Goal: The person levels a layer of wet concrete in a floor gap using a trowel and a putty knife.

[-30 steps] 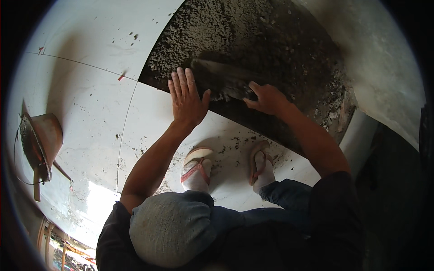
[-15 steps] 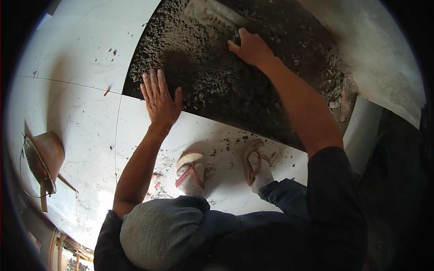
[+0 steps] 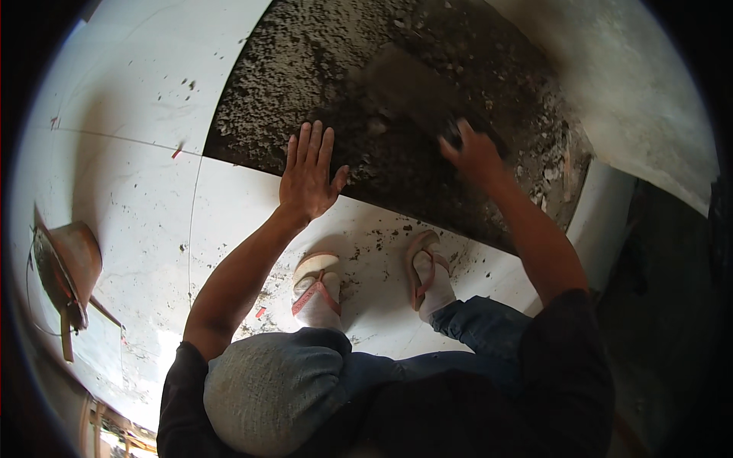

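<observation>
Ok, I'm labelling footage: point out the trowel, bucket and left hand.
Trowel (image 3: 414, 85), head view: blurred blade.
Bucket (image 3: 84, 248), head view: outer wall.
Left hand (image 3: 307, 183), head view: its back.

The left hand (image 3: 308, 182) is laid out flat, back facing up, its fingers extended forward and slightly parted, the thumb angled out to the right. The bare left forearm (image 3: 248, 263) slants in from the lower left. The right hand (image 3: 482, 159) is curled in a grip, and the right forearm (image 3: 538, 233) reaches forward and leftward from a dark sleeve.
</observation>
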The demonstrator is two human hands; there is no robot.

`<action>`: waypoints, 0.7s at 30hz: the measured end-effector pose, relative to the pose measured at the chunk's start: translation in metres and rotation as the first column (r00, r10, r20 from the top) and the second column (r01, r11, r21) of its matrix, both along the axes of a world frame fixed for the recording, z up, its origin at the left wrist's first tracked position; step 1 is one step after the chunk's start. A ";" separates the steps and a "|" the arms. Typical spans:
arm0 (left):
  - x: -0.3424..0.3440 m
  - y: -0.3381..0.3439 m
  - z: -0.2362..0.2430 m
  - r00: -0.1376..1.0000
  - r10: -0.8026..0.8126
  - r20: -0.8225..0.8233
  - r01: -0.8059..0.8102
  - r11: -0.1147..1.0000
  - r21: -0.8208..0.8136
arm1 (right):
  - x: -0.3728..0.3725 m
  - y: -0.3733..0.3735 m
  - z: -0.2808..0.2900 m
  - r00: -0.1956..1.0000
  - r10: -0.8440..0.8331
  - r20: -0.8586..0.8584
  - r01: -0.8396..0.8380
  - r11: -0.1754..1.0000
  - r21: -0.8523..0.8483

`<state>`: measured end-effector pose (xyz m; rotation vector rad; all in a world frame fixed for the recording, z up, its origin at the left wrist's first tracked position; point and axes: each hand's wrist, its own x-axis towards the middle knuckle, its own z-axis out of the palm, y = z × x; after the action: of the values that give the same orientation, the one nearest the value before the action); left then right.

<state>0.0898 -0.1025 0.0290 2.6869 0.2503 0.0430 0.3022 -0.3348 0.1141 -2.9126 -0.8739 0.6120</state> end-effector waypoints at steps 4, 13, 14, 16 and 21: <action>-0.002 -0.005 -0.004 1.000 -0.017 -0.001 0.017 0.999 -0.030 | -0.009 0.074 -0.020 0.992 0.104 -0.068 -0.098 0.991 0.091; -0.042 -0.038 0.000 0.992 -0.090 0.093 0.100 0.989 -0.108 | -0.039 -0.071 0.014 0.932 0.263 -0.249 -0.314 0.930 -0.190; -0.043 -0.045 0.000 0.992 -0.086 0.093 0.096 0.990 -0.106 | -0.036 -0.074 0.016 0.931 0.268 -0.248 -0.317 0.929 -0.189; -0.043 -0.059 0.005 0.984 -0.174 0.022 0.176 0.974 -0.145 | -0.031 -0.072 0.039 0.955 0.182 -0.235 -0.225 0.959 -0.171; -0.035 -0.079 0.009 0.945 -0.293 0.148 0.328 0.867 -0.375 | -0.029 -0.002 0.001 0.879 0.402 -0.257 -0.401 0.914 0.056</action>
<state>0.0545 -0.1813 0.0381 2.2803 -0.1892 0.0082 0.2732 -0.3372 0.1154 -2.5668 -1.4458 0.9938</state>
